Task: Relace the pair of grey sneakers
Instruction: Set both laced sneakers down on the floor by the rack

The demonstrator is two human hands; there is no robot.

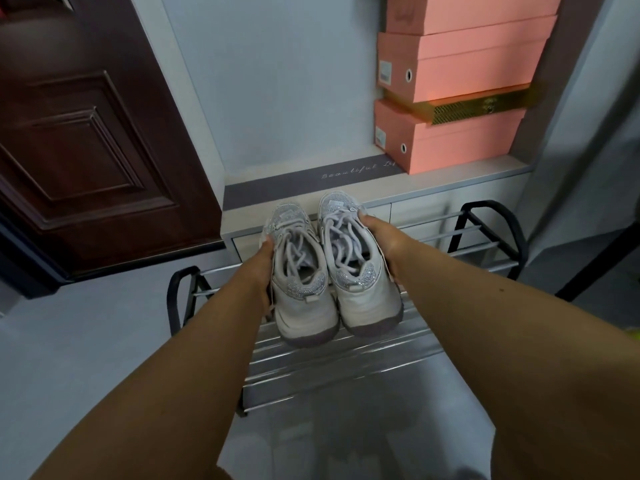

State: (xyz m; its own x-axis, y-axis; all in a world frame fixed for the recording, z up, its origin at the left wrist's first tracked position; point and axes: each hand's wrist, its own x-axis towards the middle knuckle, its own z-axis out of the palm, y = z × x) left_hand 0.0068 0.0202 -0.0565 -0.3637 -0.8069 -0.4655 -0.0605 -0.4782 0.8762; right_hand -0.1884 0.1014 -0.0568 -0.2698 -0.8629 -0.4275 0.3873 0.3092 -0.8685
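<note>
Above the chrome-barred shoe rack (346, 362), my left hand (265, 268) and right hand (382, 237) grasp the laced grey mesh sneakers (329, 265); either could slip toward six o'clock.

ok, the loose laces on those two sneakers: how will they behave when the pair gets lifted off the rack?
Likely floppy: the laces lie in slack, tangled loops over the sneakers, so they'll probably dangle and could snag the rack bars. The shoes themselves look padded and fairly stiff; the left hand and right hand gripping the sides should lift them without sagging.
</note>
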